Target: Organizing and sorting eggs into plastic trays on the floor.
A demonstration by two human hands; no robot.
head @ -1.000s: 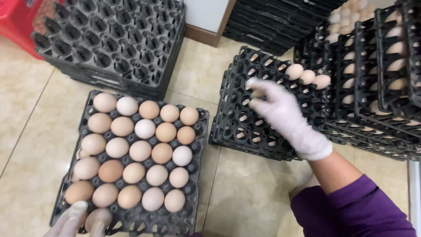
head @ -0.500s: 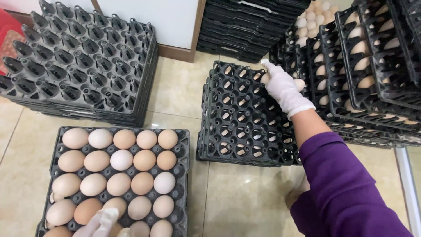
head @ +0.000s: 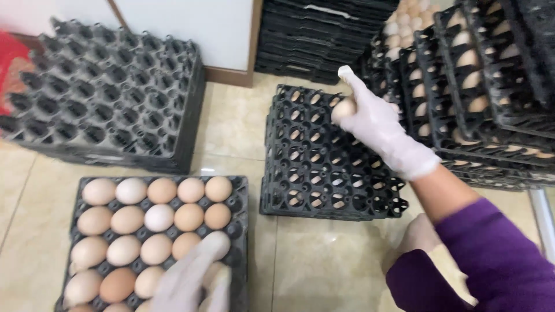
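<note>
the right hand (head: pixel 378 124), gloved in white, has its grip closed round a pale egg (head: pixel 343 108), lifted over the far edge of the empty black tray stack (head: pixel 324 162) on the floor, right beside the slanted trays of eggs (head: pixel 462 75). the left hand (head: pixel 193 277), blurred, rests low over the filled tray (head: pixel 159 231); i cannot tell whether its grip is closed. another empty stack (head: pixel 110 115) sits behind.
</note>
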